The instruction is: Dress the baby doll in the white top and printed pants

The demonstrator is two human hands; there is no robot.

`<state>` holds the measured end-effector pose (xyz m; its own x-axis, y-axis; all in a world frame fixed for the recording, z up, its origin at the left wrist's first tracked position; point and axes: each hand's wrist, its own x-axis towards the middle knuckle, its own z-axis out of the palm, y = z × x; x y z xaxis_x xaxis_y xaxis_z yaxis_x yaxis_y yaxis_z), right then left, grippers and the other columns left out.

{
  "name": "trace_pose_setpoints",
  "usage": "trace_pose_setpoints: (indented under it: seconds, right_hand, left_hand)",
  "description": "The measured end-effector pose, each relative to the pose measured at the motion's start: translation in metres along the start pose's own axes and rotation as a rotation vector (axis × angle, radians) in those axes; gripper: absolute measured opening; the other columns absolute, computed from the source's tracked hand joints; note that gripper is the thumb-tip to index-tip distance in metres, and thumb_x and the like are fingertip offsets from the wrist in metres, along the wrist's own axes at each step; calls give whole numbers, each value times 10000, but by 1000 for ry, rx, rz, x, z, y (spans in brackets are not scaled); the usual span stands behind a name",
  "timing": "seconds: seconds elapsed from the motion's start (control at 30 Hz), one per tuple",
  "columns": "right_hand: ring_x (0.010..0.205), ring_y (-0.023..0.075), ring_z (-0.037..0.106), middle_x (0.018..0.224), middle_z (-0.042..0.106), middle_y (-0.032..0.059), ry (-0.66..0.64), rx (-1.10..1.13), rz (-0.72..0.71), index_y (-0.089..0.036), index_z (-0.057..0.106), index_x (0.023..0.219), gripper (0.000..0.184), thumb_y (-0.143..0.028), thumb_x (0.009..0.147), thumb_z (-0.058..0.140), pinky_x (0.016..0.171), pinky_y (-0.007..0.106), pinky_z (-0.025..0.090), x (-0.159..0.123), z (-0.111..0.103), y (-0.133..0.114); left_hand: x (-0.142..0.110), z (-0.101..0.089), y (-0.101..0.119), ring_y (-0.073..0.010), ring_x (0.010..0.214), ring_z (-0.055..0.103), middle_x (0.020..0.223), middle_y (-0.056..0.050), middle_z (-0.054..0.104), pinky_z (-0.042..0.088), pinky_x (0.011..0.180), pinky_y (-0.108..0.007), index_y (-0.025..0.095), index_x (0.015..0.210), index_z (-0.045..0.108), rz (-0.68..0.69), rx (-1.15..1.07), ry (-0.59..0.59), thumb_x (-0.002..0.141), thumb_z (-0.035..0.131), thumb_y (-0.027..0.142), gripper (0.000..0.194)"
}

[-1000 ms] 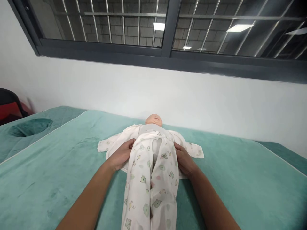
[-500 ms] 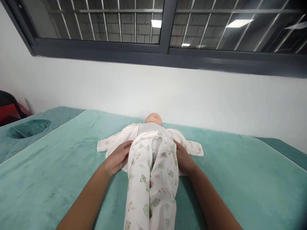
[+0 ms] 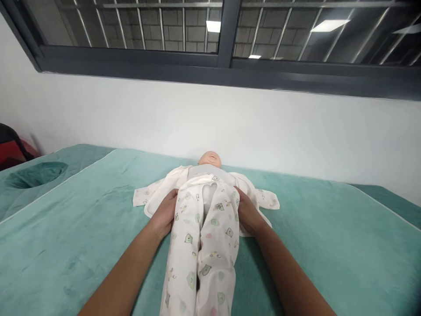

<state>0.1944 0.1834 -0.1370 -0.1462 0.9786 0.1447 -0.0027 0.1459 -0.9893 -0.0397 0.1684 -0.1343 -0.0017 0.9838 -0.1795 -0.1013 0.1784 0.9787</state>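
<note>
A baby doll (image 3: 210, 159) lies on its back on the green bed, its head toward the wall. Under it a white printed baby jacket (image 3: 171, 180) is spread, both sleeves stretched out sideways. White baby trousers (image 3: 219, 232) with green animal prints cover the doll's lower body and reach down toward me. My left hand (image 3: 167, 210) is closed on the left edge of the trousers near the waist. On the opposite edge my right hand (image 3: 248, 211) grips the same trousers, its fingertips partly hidden by the cloth.
The green bed cover (image 3: 82, 237) spreads to both sides. A round face hole (image 3: 36, 174) sits at the far left. Behind the bed stands a white wall (image 3: 210, 114) below a dark-framed window (image 3: 210, 72). A red and black object (image 3: 13, 147) is at the left edge.
The lower trouser legs have shifted slightly left. My left hand has closed more firmly on the waist edge; my right hand stays at its side. The view has tilted slightly.
</note>
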Motion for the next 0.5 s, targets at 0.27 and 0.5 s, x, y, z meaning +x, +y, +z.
trace_pose_setpoints:
  seconds: [0.27,0.5]
  right_hand:
    - [701,173,543,796,658,3,-34,1,9,-216,647,922,230,-273,699,647,598,275,414,0,-3,-2]
    - [677,148,525,786,635,9,-70,191,144,-190,652,859,157,-257,719,635,594,253,408,-1,-13,-1]
  left_hand:
    - [-5,5,11,-265,983,612,953,-73,702,499,801,-342,168,1043,634,83,43,74,736,611,471,433]
    - [0,-2,11,-269,966,592,918,-76,711,486,764,-347,174,870,673,184,175,201,787,545,354,236]
